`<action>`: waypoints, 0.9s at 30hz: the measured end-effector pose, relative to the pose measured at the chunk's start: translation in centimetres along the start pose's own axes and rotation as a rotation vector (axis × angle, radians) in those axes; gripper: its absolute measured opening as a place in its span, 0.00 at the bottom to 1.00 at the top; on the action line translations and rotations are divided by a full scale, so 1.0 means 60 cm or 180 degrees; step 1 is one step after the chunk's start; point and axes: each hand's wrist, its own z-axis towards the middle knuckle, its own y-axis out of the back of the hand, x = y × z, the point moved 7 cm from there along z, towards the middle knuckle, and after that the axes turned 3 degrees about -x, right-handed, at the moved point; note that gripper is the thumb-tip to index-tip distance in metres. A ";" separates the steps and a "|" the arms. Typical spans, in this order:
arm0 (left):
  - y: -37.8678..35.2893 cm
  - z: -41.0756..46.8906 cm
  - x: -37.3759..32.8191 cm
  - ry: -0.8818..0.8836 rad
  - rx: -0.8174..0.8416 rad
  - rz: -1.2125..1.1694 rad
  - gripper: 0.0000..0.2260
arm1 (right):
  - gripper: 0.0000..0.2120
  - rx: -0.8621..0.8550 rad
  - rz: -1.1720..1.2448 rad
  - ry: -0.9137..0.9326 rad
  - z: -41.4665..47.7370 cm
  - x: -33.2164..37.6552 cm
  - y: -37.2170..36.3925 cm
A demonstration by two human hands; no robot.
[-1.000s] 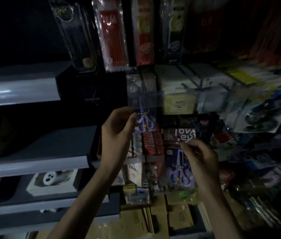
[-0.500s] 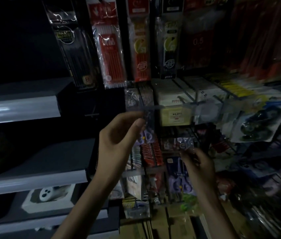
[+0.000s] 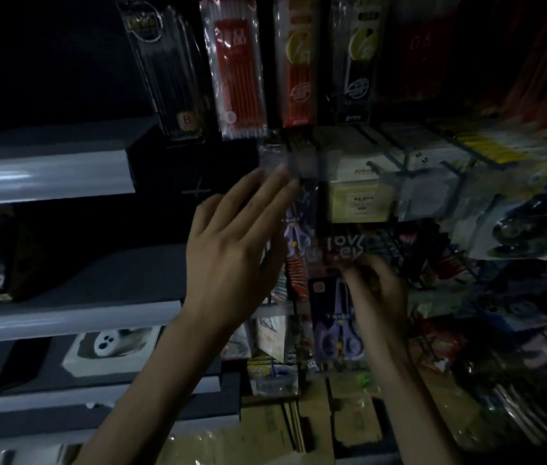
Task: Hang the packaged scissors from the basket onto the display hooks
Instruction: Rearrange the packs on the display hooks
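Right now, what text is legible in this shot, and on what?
"lov" over "ey": header of the scissors package.
"B" or "8", unclear: label on the black pencil pack.
"0.5" or "0.6", faint: dark red pack.
Cream box label and the other packs: too blurred to read.

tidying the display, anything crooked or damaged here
Nothing stands out: one clear pack of purple scissors hangs straight beside the left hand, a second purple-scissors pack is upright in the right hand. The far right is too blurred to judge.
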 end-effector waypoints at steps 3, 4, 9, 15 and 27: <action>-0.009 -0.006 0.004 -0.0006 0.0120 0.0230 0.21 | 0.07 0.0004 0.0054 0.0214 0.001 0.030 -0.009; -0.014 -0.008 0.005 0.0006 0.0192 0.0279 0.22 | 0.08 0.0014 0.0082 0.0273 0.002 0.041 -0.013; -0.017 -0.008 0.012 0.0217 0.0310 0.0432 0.30 | 0.08 0.0054 0.0229 0.0299 0.017 0.066 -0.036; -0.022 -0.007 0.015 0.0271 0.0344 0.0518 0.31 | 0.08 0.0173 0.0383 0.0446 0.043 0.087 -0.062; -0.017 -0.005 0.011 0.0353 0.0256 0.0431 0.31 | 0.07 0.0221 0.0379 0.0561 0.073 0.102 -0.091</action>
